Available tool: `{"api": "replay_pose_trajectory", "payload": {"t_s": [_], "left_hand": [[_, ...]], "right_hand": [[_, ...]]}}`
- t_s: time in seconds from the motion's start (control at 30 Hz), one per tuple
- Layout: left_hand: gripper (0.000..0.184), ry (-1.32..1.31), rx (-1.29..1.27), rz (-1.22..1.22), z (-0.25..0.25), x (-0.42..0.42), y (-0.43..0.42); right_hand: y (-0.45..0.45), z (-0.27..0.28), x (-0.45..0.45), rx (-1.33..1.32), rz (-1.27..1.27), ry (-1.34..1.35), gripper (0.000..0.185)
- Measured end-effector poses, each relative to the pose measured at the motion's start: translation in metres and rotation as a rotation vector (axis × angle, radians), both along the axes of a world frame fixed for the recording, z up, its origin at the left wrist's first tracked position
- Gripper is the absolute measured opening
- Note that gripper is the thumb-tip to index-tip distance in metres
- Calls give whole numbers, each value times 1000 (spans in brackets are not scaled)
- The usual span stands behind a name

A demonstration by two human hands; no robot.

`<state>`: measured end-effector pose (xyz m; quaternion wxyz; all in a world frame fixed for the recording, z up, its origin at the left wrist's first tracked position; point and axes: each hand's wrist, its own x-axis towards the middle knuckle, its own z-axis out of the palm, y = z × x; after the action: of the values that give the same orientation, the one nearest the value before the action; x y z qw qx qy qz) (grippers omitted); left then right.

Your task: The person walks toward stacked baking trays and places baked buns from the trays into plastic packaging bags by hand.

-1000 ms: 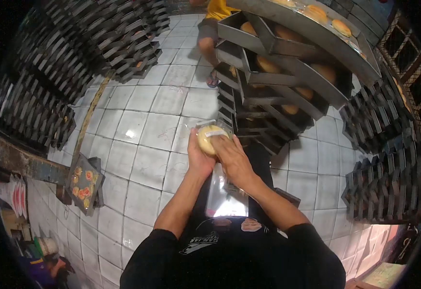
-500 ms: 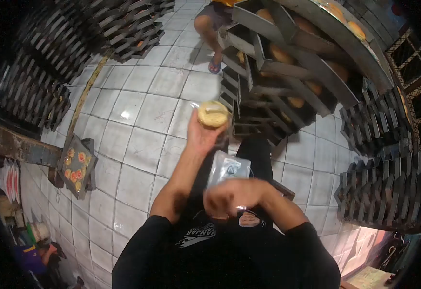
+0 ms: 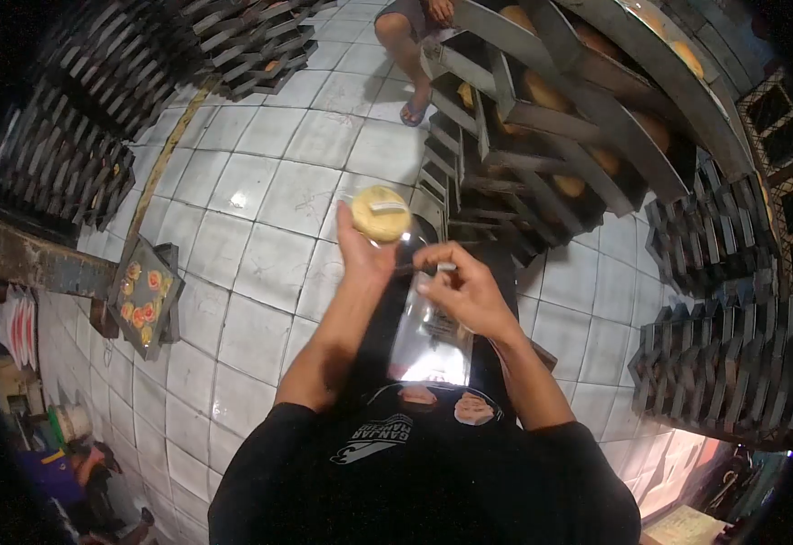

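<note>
A round yellow bun [image 3: 381, 214] in clear plastic, with a pale strip across its top, rests in my left hand [image 3: 364, 254], whose fingers curl round its side. Just to the right, my right hand [image 3: 460, 286] has its fingers bent, thumb near the fingertips; whatever lies between them is too small to make out. Below that hand, a stack of clear plastic bags [image 3: 433, 350] lies on my lap, its surface shiny with glare.
Tall stacked metal trays with buns [image 3: 551, 118] stand ahead on the right. More tray stacks [image 3: 723, 363] rise at the right and the upper left [image 3: 251, 45]. A tray of decorated buns [image 3: 147, 295] sits left on the tiled floor. Another person's leg [image 3: 405, 64] is ahead.
My right hand left the bun, dropped to the plastic bags on my lap, then rose beside my left hand. The bun stays in my left hand, now slightly further left.
</note>
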<state>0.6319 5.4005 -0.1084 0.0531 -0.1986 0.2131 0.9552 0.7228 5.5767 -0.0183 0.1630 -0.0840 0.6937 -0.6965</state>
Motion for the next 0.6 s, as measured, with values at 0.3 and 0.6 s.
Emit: {"api": "replay_pose_trajectory", "payload": {"t_s": [0.3, 0.6], "left_hand": [[66, -86, 4, -50, 20, 4, -14], [49, 225, -513, -261, 3, 32, -10]], "right_hand": [[16, -10, 11, -108, 356, 9, 28], [5, -29, -32, 479, -188, 552, 21]]}}
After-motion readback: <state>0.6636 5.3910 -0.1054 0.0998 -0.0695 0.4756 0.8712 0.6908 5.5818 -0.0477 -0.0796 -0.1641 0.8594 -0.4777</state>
